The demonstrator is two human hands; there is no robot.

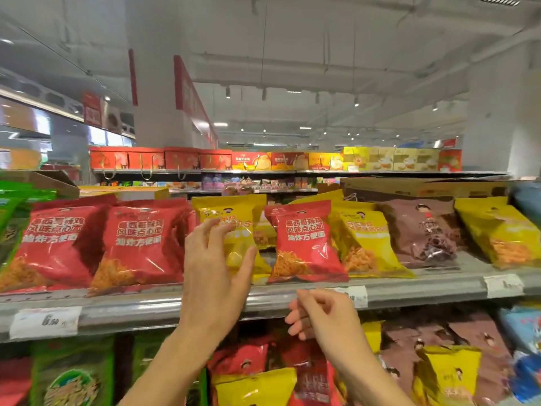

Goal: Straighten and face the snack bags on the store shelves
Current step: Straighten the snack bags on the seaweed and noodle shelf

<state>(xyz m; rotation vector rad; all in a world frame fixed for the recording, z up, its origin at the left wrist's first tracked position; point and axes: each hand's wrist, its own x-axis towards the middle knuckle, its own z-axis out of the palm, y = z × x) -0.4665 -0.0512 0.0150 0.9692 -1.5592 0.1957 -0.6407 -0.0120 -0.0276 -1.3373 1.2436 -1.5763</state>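
Observation:
Snack bags stand in a row on the top grey shelf [146,309]. My left hand [216,268] is raised with spread fingers on the front of a yellow bag [234,212], thumb against its lower right side. To its left stand two red bags [140,244]. Just right of the yellow bag, a red bag [304,244] stands in front of another yellow bag [366,247]. A maroon bag [424,230] and one more yellow bag [497,232] follow. My right hand [325,317] hangs below the shelf edge, fingers loosely curled, holding nothing.
Green bags [11,206] sit at the far left. The lower shelf holds mixed red, yellow, maroon and green bags [254,385]. White price tags [44,322] hang on the shelf rail. Cardboard boxes [424,187] lie behind the row. Gift boxes line a far aisle.

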